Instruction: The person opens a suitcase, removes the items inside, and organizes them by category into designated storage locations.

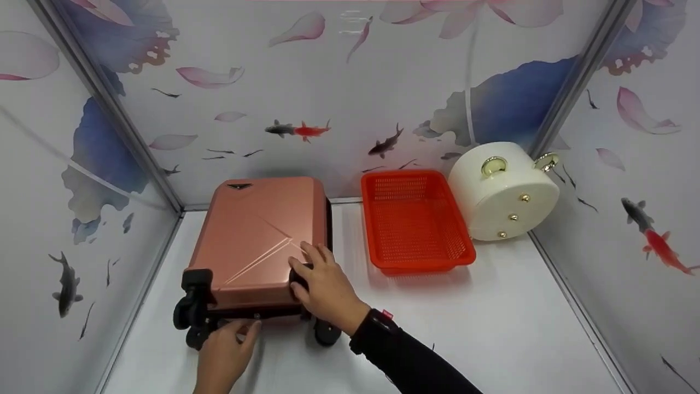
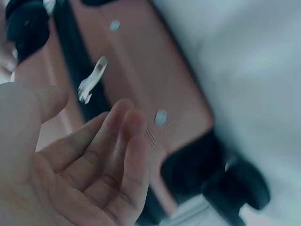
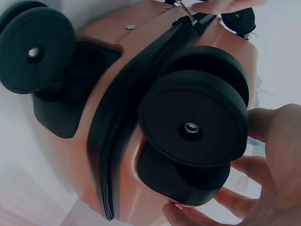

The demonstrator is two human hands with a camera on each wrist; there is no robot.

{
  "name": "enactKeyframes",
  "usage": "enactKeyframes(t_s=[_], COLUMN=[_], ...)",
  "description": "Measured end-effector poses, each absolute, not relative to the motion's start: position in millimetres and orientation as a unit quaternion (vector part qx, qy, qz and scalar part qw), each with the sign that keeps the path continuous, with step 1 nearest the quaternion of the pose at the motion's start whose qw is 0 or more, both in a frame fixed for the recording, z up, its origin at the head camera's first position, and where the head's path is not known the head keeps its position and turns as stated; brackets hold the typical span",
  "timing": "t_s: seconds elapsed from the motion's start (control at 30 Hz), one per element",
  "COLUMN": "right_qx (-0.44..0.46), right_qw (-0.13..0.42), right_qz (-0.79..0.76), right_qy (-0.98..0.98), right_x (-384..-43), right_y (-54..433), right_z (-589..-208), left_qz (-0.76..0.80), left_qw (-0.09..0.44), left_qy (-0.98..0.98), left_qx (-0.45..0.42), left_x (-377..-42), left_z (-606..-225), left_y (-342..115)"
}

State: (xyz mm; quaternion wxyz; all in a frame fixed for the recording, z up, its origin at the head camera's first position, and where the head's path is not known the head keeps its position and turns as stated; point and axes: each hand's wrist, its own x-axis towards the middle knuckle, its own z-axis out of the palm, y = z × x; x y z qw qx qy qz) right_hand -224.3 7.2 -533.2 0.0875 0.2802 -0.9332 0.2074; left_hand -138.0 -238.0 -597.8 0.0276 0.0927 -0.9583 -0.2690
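A rose-pink hard-shell suitcase (image 1: 257, 241) lies flat, its wheeled end toward me. A dark zipper (image 3: 110, 146) runs along that end, with a metal zipper pull (image 2: 92, 80) standing out from it. My left hand (image 1: 227, 350) is at this end, thumb and fingers apart close by the pull, with nothing between them in the left wrist view. My right hand (image 1: 328, 287) rests spread over the near right corner, fingertips on the shell and around a black wheel (image 3: 193, 120). More black wheels (image 1: 188, 312) show at the near left corner.
Right of the suitcase stands a red plastic basket (image 1: 374, 235). Beyond it a round white bag (image 1: 465, 191) with gold ring handles and gold studs leans by the corner. White panels (image 1: 339, 82) printed with fish and petals enclose the white table (image 1: 492, 317) on three sides.
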Motion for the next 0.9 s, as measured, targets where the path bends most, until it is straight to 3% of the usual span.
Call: enactKeyframes(t_s=[0.33,0.9], right_qx=[0.285,0.272], right_qw=[0.047,0.039], right_qz=[0.234,0.249], right_qy=[-0.928,-0.929], right_x=[-222.8,-222.2], right_y=[7.3,7.9], right_z=[-532.2,-530.4], left_qz=[-0.276,-0.186], left_qw=[0.006,0.124], left_qy=[-0.957,-0.971], left_qx=[0.092,0.089], left_x=[-147.8,-133.0], left_z=[-601.7,-614.6], left_y=[-220.0,-245.5])
